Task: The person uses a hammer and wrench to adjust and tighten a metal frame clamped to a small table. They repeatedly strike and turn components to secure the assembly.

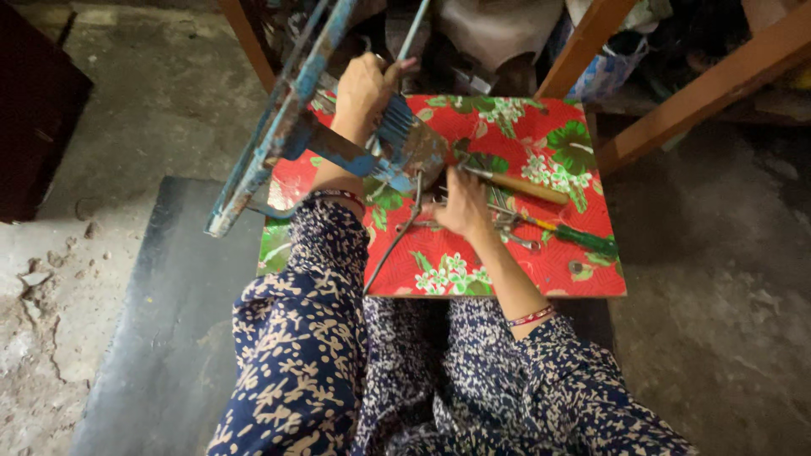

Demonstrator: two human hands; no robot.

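Observation:
My left hand (361, 89) grips the top of a worn blue metal frame (279, 139) that leans over the left side of a low table covered in red flowered cloth (583, 274). A rusty blue metal part (414, 148) of the frame hangs above the cloth. My right hand (463, 205) rests on the table just below that part, fingers curled among small metal tools; whether it grips one I cannot tell. A grey wire (397, 236) runs down from the metal part toward my lap.
A wooden-handled tool (519, 186), a green-handled screwdriver (579, 239), a wrench (519, 241) and a small nut (575, 267) lie on the cloth right of my hand. Orange wooden beams (701, 89) cross at the back right. A dark mat (160, 338) lies on the concrete floor.

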